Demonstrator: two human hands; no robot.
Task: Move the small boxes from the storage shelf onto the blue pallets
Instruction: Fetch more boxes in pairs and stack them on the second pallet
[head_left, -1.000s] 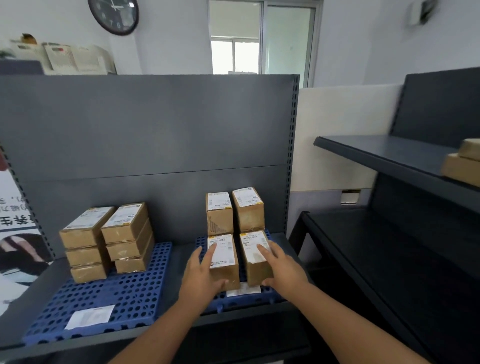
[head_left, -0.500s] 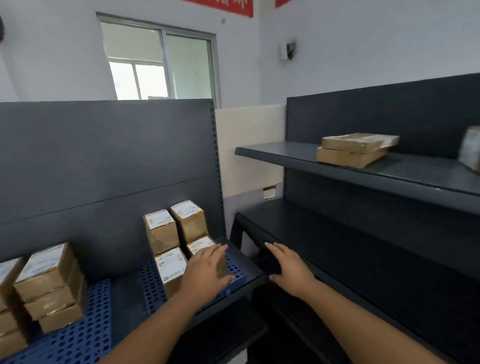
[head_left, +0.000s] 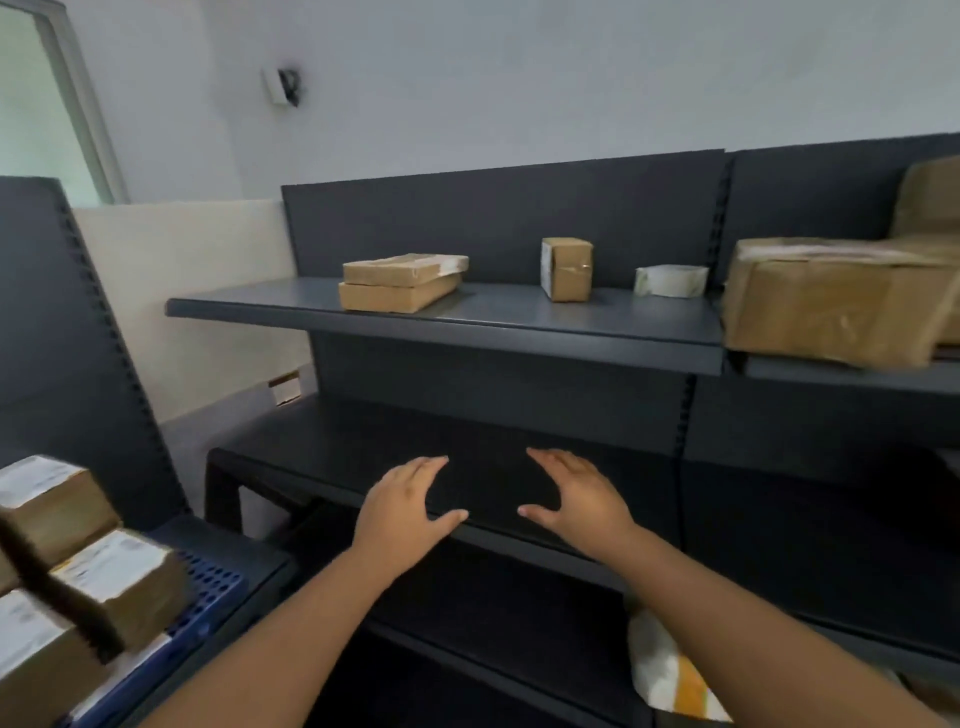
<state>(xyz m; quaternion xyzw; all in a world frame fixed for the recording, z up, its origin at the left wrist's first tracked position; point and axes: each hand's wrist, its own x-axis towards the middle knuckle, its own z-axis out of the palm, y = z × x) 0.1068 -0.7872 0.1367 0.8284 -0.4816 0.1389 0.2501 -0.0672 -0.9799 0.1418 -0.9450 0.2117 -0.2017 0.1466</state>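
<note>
Hands: left hand (head_left: 402, 512) and right hand (head_left: 582, 501) move off blue pallet (head_left: 208, 597), 8 o'clock; empty, fingers spread.
Small box (head_left: 566, 269): 12 o'clock, storage shelf (head_left: 493, 312); probable next pick.

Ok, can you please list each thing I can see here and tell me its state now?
left hand, open, holds nothing
right hand, open, holds nothing
flat boxes, two stacked on the upper shelf
small box, upright on the same shelf, taped closed
tape roll, lying flat beside it, apart
large box, closed, on the next shelf section
labelled boxes, stacked on the blue pallet
</note>
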